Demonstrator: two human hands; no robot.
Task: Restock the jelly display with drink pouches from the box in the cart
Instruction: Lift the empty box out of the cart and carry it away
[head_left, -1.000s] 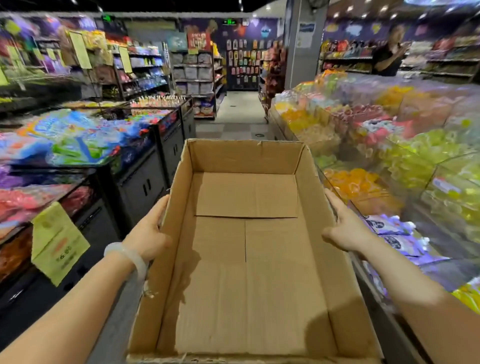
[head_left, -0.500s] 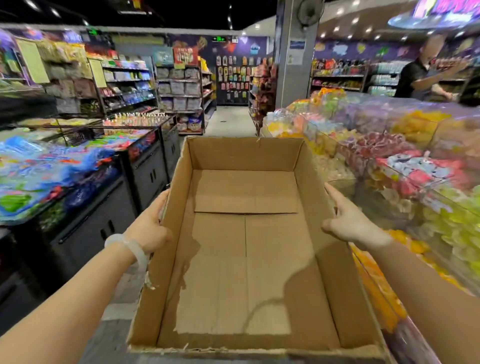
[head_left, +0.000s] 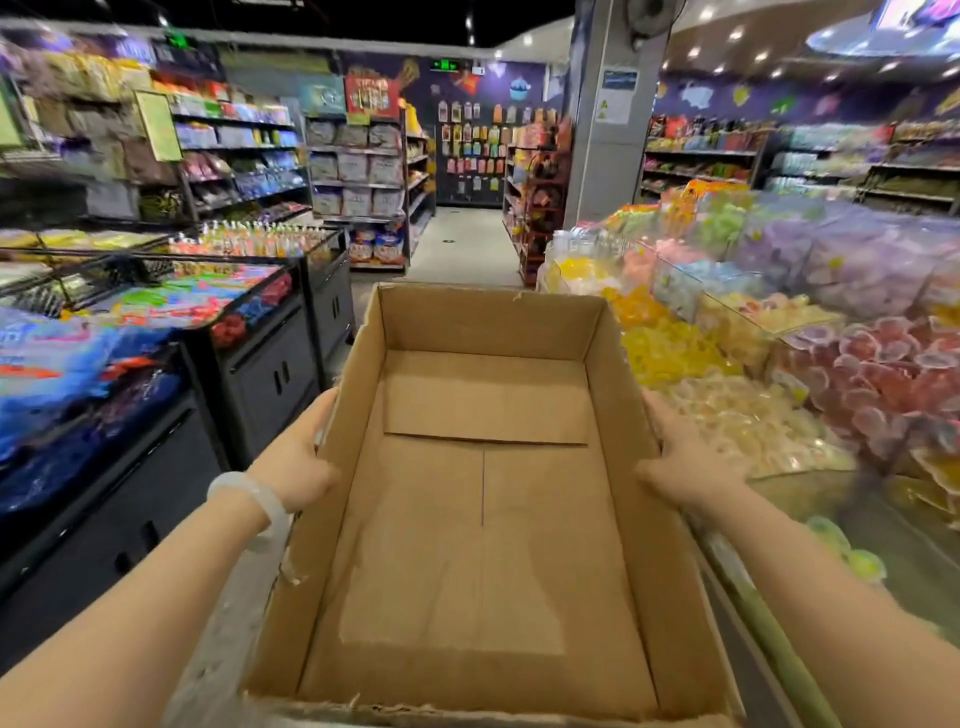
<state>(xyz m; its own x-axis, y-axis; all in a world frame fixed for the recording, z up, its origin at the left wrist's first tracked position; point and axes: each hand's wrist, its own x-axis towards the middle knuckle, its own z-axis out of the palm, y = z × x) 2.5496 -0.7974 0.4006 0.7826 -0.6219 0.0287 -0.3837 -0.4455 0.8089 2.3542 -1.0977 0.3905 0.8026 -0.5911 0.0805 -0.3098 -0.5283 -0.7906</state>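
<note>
An open brown cardboard box (head_left: 483, 545) fills the middle of the view, held out in front of me above the aisle floor. Nothing lies inside it. My left hand (head_left: 296, 462) grips its left wall, thumb up along the rim, a white bangle on the wrist. My right hand (head_left: 685, 462) grips the right wall, with its fingers out of sight under the box. The jelly display (head_left: 779, 374) runs along the right, its clear bins full of yellow, pink and purple jelly cups. No drink pouches and no cart are in view.
Black display cabinets (head_left: 270, 374) topped with colourful packets line the left side. The aisle floor (head_left: 457, 249) runs ahead toward shelving (head_left: 358, 176) and a grey pillar (head_left: 608, 130). More shelves stand at the far right.
I have carried the box forward along the aisle; both displays slid back past me. My grip on both walls is unchanged. The person at the far right is out of view.
</note>
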